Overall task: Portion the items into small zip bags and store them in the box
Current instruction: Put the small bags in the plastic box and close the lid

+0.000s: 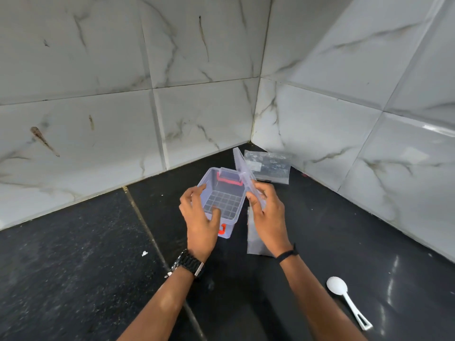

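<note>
A small clear plastic box (222,193) with red clips stands open on the black counter, and nothing shows inside it. My left hand (200,217) grips its near left rim, thumb inside the box. My right hand (267,212) holds the clear lid (242,168), which stands tilted on edge along the box's right side. A pack of clear zip bags (269,166) lies behind the box near the corner. Another clear bag (254,237) lies flat under my right wrist.
A white plastic spoon (344,297) lies on the counter at the front right. Marble-look tiled walls (197,107) meet in a corner just behind the box. A small white scrap (144,253) sits on the counter to the left.
</note>
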